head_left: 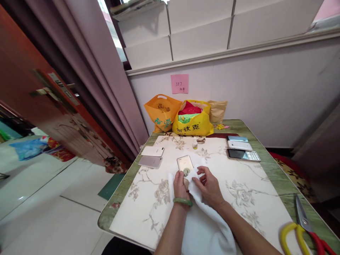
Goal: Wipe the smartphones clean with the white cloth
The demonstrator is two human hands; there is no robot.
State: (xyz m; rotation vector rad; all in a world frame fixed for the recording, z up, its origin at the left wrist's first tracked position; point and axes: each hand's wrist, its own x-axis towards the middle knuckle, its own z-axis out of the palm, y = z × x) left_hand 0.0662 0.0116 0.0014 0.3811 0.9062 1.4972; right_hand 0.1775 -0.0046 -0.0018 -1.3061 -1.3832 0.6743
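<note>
A gold phone [185,163] lies face down at the table's middle, with a ring stand on its back. My left hand [180,187], a green bangle on the wrist, grips the phone's near end. My right hand [209,187] is closed on a white cloth [202,219] and presses a fold of it against the phone's lower right edge. The cloth trails back toward me between my forearms.
Two phones [152,156] lie at the left, three more phones [241,148] at the right. A small bottle [194,143] stands behind the gold phone. Orange and yellow bags [183,117] sit at the far edge. Scissors [302,226] lie at the near right corner.
</note>
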